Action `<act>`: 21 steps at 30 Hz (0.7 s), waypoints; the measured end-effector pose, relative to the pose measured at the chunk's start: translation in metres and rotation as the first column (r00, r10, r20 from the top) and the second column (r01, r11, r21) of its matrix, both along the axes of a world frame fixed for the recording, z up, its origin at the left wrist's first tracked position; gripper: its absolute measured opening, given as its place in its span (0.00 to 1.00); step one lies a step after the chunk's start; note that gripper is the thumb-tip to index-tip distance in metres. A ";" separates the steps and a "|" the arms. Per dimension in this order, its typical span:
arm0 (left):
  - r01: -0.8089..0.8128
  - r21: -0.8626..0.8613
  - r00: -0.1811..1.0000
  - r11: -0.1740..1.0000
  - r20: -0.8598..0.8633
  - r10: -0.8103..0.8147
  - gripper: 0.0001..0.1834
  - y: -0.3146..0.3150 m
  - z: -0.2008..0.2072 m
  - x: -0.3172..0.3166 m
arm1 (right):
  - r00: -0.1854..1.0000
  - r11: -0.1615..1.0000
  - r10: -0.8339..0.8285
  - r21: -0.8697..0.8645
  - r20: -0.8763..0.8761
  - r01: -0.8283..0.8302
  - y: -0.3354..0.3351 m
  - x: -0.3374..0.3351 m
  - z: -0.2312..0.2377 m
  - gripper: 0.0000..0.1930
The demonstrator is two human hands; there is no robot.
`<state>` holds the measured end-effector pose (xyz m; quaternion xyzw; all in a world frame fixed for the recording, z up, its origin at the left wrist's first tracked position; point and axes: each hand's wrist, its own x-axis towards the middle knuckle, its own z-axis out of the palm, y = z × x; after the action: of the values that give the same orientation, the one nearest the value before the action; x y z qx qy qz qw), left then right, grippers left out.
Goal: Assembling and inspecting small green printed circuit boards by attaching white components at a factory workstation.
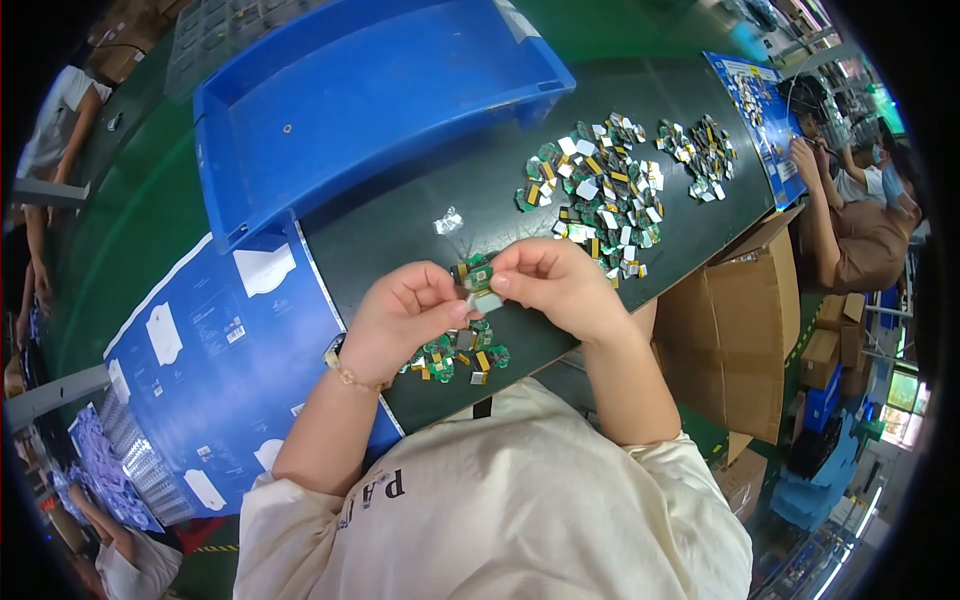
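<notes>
Between my two hands, above the dark green table, is a small green circuit board with a silver-white battery cell at its lower end. My left hand pinches the cell side with thumb and fingers. On the board's right edge, the thumb and fingers of my right hand are closed. Just below my left hand lies a small pile of similar boards, partly hidden by it. A larger heap of boards with cells spreads beyond my right hand. A crumpled piece of silvery foil lies beyond my hands.
A big blue plastic bin stands at the far left. Blue printed sheets cover the table's left part. Another board pile lies far right. An open cardboard box stands against the right edge. Other people sit around.
</notes>
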<state>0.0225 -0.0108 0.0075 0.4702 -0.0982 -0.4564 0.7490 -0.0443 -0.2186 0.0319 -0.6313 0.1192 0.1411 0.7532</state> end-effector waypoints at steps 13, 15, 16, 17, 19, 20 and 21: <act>-0.047 -0.033 0.998 0.998 -0.032 0.046 0.12 0.004 0.002 -0.004 | 0.953 0.969 0.083 -0.247 0.293 -0.008 0.008 -0.006 0.004 0.09; -0.042 -0.066 0.997 0.997 -0.062 0.038 0.11 0.005 0.001 -0.004 | 0.969 0.994 0.049 -0.105 0.242 -0.025 0.009 -0.005 0.004 0.09; -0.021 -0.077 0.997 0.997 -0.070 0.016 0.11 0.006 0.002 -0.003 | 0.969 0.994 0.050 -0.104 0.241 -0.025 0.009 -0.005 0.004 0.09; 0.000 -0.089 0.997 0.996 -0.077 -0.006 0.11 0.007 0.003 -0.002 | 0.968 0.993 0.057 -0.110 0.243 -0.031 0.009 -0.005 0.005 0.09; -0.002 -0.090 0.997 0.996 -0.078 -0.005 0.11 0.006 0.001 -0.003 | 0.968 0.993 0.065 -0.116 0.244 -0.037 0.009 -0.005 0.005 0.09; -0.004 -0.092 0.997 0.996 -0.078 -0.003 0.11 0.006 0.001 -0.003 | 0.967 0.991 0.058 -0.131 0.249 -0.025 0.010 -0.004 0.006 0.09; -0.005 -0.092 0.997 0.996 -0.079 -0.003 0.11 0.006 0.000 -0.003 | 0.966 0.989 0.051 -0.146 0.253 -0.014 0.010 -0.004 0.006 0.09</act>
<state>0.0191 -0.0047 0.0075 0.4168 -0.0891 -0.4692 0.7734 -0.0482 -0.2084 0.0380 -0.6987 0.0203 0.0615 0.7125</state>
